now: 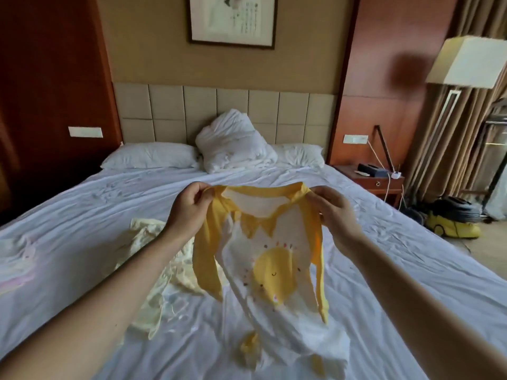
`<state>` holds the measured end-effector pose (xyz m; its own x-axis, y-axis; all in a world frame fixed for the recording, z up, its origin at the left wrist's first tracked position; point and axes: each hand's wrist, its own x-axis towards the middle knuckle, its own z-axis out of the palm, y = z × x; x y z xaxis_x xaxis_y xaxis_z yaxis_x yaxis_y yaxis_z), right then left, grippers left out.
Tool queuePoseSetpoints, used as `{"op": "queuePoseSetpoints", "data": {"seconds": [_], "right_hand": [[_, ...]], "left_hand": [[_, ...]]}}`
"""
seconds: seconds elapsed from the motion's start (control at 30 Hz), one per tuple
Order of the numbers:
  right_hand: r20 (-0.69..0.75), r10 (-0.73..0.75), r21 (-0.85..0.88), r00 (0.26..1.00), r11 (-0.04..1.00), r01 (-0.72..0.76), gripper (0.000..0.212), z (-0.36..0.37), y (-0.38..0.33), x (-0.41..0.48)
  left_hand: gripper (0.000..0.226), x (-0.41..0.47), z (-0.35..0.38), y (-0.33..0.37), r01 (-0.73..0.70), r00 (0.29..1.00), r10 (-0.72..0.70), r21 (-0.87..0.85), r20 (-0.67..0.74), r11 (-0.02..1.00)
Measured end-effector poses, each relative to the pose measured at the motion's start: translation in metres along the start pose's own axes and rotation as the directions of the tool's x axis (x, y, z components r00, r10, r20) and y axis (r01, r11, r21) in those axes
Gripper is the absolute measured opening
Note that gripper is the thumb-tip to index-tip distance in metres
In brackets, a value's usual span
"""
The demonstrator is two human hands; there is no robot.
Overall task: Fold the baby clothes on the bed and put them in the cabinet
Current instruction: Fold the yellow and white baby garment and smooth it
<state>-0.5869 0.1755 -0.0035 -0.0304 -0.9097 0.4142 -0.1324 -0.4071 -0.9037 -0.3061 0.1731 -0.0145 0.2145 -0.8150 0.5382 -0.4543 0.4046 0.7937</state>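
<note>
Left hand: we pinch the left shoulder of the yellow-and-white romper point(263, 259) with our left hand point(189, 207), fingers closed on the fabric at the neckline.
Right hand: our right hand point(333, 212) grips the opposite shoulder the same way, closed on the cloth.
Where the romper is: we hold it up in front of us over the bed point(384, 256), between the two hands, its legs trailing down onto the sheet.
Long axis: it runs from the neckline at our hands down and towards us, roughly vertical, sagging a little to our right at the bottom.
Nearer hand: both sit level at the shoulders, so we judge neither has the advantage; laying it flat would take both lowering together.
Sleeves: the two yellow sleeves hang loose, one down each side.
Other clothes: a pale yellow garment point(164, 259) lies crumpled on the sheet just left of the romper; another pale piece point(16, 259) lies at the far left edge.
Cabinet: we cannot see it here.
Writing and brands: no label is readable; the framed picture point(233, 20) on the wall carries script too blurred to read.
</note>
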Motion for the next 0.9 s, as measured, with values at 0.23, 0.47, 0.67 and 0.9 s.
{"op": "queuePoseSetpoints", "data": {"seconds": [0.23,0.47,0.67,0.9], "right_hand": [[-0.121,-0.121,-0.114,0.985,0.988,0.107,0.015,-0.013,-0.075,0.038],[-0.015,-0.177,-0.567,0.984,0.812,0.138,0.012,-0.034,-0.125,0.055],[-0.044,0.190,-0.155,0.981,0.969,-0.194,0.010,-0.030,-0.156,0.058],[-0.124,0.056,-0.214,0.991,0.974,-0.081,0.013,-0.016,-0.168,0.037]], "left_hand": [[0.017,0.055,-0.026,0.069,-0.081,0.996,0.083,0.139,-0.008,0.987],[0.026,0.079,-0.053,0.138,-0.085,0.996,0.049,0.579,0.076,0.811],[0.011,0.076,-0.054,0.179,0.223,0.955,-0.252,0.176,0.159,0.959],[0.017,0.061,-0.054,0.186,0.286,0.956,-0.287,0.014,0.068,0.958]]}}
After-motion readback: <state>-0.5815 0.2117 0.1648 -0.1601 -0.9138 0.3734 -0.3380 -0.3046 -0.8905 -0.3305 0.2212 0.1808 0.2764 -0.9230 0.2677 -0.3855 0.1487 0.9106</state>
